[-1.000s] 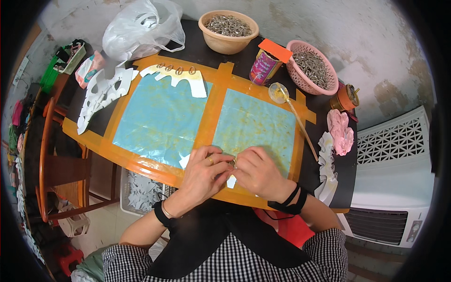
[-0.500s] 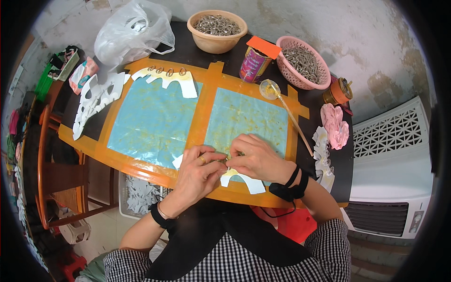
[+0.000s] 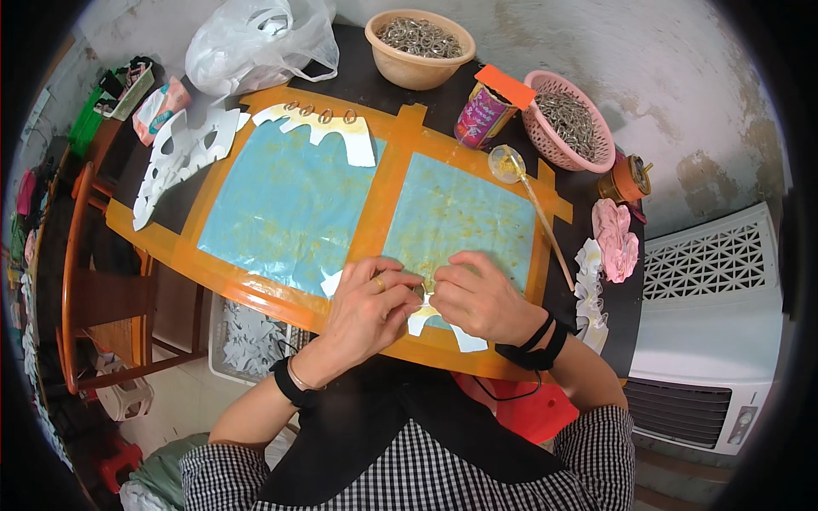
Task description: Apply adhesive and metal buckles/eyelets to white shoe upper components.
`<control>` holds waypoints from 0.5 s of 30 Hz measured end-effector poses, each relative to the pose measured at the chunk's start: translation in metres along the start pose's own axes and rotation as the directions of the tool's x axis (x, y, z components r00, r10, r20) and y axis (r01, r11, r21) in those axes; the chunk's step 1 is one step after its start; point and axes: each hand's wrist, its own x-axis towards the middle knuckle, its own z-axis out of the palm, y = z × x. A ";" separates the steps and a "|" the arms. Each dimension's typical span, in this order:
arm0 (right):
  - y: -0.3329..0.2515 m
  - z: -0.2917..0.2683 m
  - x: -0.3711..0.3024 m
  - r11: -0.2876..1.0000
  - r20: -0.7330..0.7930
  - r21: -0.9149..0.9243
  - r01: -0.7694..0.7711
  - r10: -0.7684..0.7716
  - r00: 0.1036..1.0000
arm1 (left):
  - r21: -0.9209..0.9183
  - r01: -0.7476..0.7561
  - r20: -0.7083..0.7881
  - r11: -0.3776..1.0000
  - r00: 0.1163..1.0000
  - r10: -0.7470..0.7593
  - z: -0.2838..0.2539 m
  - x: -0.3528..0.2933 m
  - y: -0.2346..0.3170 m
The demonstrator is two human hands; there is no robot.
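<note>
At the front edge of the table, a white cut-out piece (image 3: pixel 467 341) with scalloped arches and yellowish smears lies partly under my hands. My left hand (image 3: pixel 362 311) is closed, thumb and fingers pinching the strip's upper part. Close beside it, my right hand (image 3: pixel 479 300) is closed too, its curled fingertips meeting the left ones at a narrow pale tab. The fingers hide most of that spot, including any ring there. Farther off to the left, a similar white piece (image 3: pixel 356 149) carries several oval metal rings (image 3: pixel 325 116) along its yellowed edge.
Blue sheets (image 3: pixel 281 204) are fixed to the dark table with orange tape (image 3: pixel 375 204). Along the back stand a beige bowl (image 3: pixel 400 75) and pink basket (image 3: pixel 545 140) of metal rings, and a purple can (image 3: pixel 479 119). A stick (image 3: pixel 554 230) rests by a small round lid (image 3: pixel 506 163).
The view has shifted slightly, so the table's things sit farther right. My right fingers have curled in more tightly at the white piece; my left hand keeps its pinch.
</note>
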 end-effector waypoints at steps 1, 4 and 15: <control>-0.001 0.000 0.001 1.000 -0.021 -0.001 -0.002 0.002 1.000 | 0.001 -0.005 -0.003 1.000 1.000 0.005 0.000 0.000 0.000; 0.000 -0.004 0.001 0.993 0.028 -0.090 0.072 -0.070 0.997 | 0.001 -0.006 -0.003 1.000 1.000 0.006 -0.001 0.000 0.000; 0.002 -0.002 0.001 0.993 0.053 -0.086 0.083 -0.078 0.995 | 0.005 -0.014 0.013 1.000 1.000 0.014 0.000 0.000 -0.001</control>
